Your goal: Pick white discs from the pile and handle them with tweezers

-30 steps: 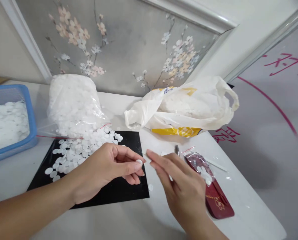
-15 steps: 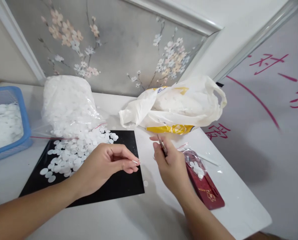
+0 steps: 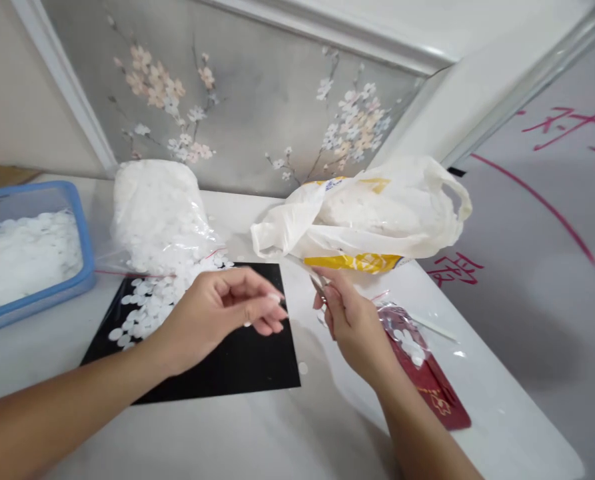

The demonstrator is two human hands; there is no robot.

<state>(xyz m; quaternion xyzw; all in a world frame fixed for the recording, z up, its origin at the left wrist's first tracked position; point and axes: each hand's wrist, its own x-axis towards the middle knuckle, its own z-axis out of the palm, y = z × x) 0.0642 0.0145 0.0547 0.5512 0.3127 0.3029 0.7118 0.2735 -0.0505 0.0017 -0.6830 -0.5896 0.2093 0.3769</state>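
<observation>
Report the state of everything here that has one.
White disc, pinched in the left hand.
Metal tool, held in the right hand.
Large clear bag, open, spilling discs onto the black sheet.
Blue-rimmed container, uncovered, holding discs.
Black sheet, lying flat.
Carrier bag, lying down.
Small clear bag, lying on the red case.

I have the mat (image 3: pixel 247 367) below my left hand (image 3: pixel 244 307), discs (image 3: pixel 152 300) on it, the tub (image 3: pixel 86 257) left, the carrier bag (image 3: pixel 372 220) far right.
</observation>
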